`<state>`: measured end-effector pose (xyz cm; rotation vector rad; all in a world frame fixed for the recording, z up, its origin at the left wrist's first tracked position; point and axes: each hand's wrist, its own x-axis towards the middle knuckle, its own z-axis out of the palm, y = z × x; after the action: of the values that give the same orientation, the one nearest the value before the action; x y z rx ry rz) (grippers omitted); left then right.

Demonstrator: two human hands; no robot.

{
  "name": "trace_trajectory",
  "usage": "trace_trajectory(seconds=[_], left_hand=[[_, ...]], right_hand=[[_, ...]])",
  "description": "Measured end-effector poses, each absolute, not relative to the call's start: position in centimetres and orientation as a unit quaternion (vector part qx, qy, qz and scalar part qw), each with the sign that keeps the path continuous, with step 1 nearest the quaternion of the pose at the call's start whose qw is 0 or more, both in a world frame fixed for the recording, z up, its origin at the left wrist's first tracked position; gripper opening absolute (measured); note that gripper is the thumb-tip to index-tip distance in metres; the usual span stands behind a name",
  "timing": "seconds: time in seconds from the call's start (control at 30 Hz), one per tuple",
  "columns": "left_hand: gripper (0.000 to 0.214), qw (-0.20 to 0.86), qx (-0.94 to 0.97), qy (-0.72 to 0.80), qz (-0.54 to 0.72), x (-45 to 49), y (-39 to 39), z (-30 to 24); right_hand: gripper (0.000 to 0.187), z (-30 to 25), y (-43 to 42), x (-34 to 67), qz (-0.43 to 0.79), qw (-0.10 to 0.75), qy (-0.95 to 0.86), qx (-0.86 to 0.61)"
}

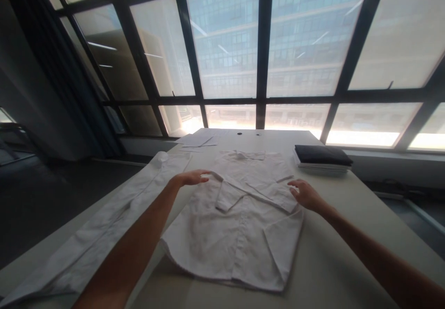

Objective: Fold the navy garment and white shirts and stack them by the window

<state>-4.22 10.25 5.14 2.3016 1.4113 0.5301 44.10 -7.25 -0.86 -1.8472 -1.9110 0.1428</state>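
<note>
A white short-sleeved shirt (239,225) lies flat on the pale table (333,262), collar at the far end, both sleeves folded across its middle. My left hand (192,178) rests on the shirt's left edge near the folded sleeve, fingers stretched out flat. At the shirt's right edge my right hand (306,194) touches the cloth beside the other folded sleeve, fingers loosely extended. Neither hand holds anything.
Another white garment (104,225) lies stretched along the table's left edge. A stack of folded clothes with a dark one on top (321,158) sits at the far right. Papers (200,141) lie at the far end, before a wall of large windows.
</note>
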Motion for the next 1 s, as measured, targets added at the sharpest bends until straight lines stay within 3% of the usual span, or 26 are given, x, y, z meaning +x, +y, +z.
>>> trace_trajectory(seconds=[0.13, 0.23, 0.4, 0.6, 0.8, 0.9, 1.0], left_hand=[[0.059, 0.192, 0.89, 0.404, 0.088, 0.0, 9.3, 3.4], [0.05, 0.094, 0.912, 0.383, 0.107, 2.3, 7.3, 0.0], [0.051, 0.026, 0.9, 0.409, 0.15, 2.9, 5.5, -4.3], [0.052, 0.042, 0.898, 0.405, 0.164, 2.6, 5.8, -4.4], [0.045, 0.039, 0.873, 0.412, 0.257, 2.7, 4.8, -3.4], [0.045, 0.021, 0.864, 0.428, 0.263, 2.6, 4.3, -3.2], [0.048, 0.023, 0.875, 0.447, 0.187, 2.7, 4.1, -3.4]], right_hand=[[0.039, -0.4, -7.9, 39.2, 0.091, 0.232, -0.773, -0.583], [0.041, 0.2, -9.8, 37.5, 0.127, 0.218, -0.825, -0.505], [0.025, 1.6, -12.9, 38.3, 0.252, 0.192, -0.828, -0.461], [0.059, 2.0, -14.8, 43.0, 0.426, 0.063, -0.751, -0.499], [0.059, 4.9, -16.9, 46.9, 0.598, -0.019, -0.689, -0.409], [0.059, 4.7, -15.7, 46.6, 0.555, 0.049, -0.702, -0.444], [0.056, 2.6, -12.7, 44.6, 0.393, 0.225, -0.726, -0.517]])
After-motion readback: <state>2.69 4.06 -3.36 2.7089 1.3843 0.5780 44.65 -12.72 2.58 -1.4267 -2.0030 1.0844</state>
